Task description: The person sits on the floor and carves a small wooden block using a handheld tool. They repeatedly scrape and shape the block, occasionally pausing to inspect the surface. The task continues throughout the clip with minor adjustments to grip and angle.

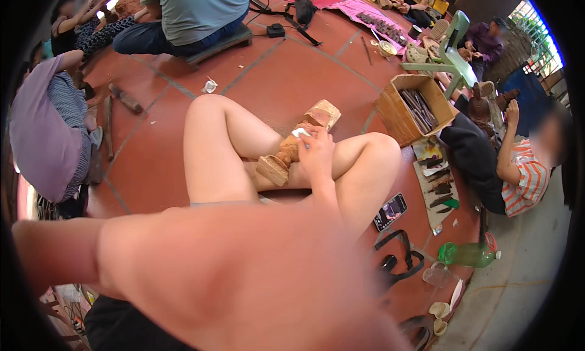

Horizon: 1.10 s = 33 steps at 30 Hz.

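A carved wooden piece (pixel 286 150) with blocky pale ends and a narrower shaped middle lies slanted across my lap, between my bent legs. My right hand (pixel 318 153) rests on its upper part, fingers closed on a small crumpled white scrap (pixel 300 132), perhaps tissue or cloth. Very close and blurred, my left arm (pixel 213 265) crosses the lower part of the view. It comes in from the left and runs off the lower edge. The left hand and its fingers do not show.
On the right are a wooden box (pixel 390 110) of chisel-like tools, a cloth (pixel 440 195) with more tools, a phone (pixel 390 212) and a green bottle (pixel 468 255). A person in stripes (pixel 525 174) sits beyond them. Wooden mallets (pixel 126 99) lie on the tiles at left.
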### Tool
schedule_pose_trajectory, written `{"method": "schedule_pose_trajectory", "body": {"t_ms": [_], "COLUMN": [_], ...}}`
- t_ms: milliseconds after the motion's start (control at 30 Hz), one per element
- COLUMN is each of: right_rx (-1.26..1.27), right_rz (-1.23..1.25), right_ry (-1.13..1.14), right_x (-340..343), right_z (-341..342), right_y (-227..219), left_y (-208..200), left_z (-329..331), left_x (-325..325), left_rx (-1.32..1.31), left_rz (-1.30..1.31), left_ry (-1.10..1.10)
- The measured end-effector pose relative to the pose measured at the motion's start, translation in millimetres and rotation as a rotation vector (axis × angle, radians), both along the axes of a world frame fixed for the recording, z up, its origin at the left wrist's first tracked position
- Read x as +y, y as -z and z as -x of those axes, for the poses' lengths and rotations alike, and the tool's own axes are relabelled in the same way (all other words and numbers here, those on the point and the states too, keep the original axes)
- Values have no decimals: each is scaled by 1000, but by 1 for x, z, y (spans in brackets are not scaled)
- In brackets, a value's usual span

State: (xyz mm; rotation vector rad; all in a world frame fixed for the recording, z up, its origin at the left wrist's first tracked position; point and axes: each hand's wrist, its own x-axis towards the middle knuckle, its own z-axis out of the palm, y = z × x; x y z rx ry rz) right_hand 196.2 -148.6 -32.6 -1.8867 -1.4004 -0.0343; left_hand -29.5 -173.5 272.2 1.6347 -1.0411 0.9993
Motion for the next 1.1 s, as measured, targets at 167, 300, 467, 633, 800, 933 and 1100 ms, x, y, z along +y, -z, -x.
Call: {"method": "schedule_pose_trajectory", "body": {"t_ms": [167, 300, 467, 633, 800, 933, 1100], "right_rx": [46, -32, 51, 32, 18, 63, -59], "right_rz": [-12, -46, -22, -45, 6, -81, -53], "right_ry": [-87, 15, -165, -17, -123, 54, 7], "right_x": [-10, -7, -8, -8, -11, -9, -9], "right_z": [-1, -2, 0, 4, 8, 8, 15], "right_y": [-5, -8, -8, -8, -5, -3, -4], "left_y": [-2, 7, 72, 217, 304, 324, 329], "left_z": [16, 27, 11, -30, -59, -52, -53], "left_x": [8, 21, 70, 114, 125, 132, 136], "left_rx": [-116, -216, 425, 974, 739, 834, 880], "left_rz": [-89, -169, -364, 720, 1334, 1537, 1520], "left_ry": [83, 407, 851, -416, -390, -166, -170]}}
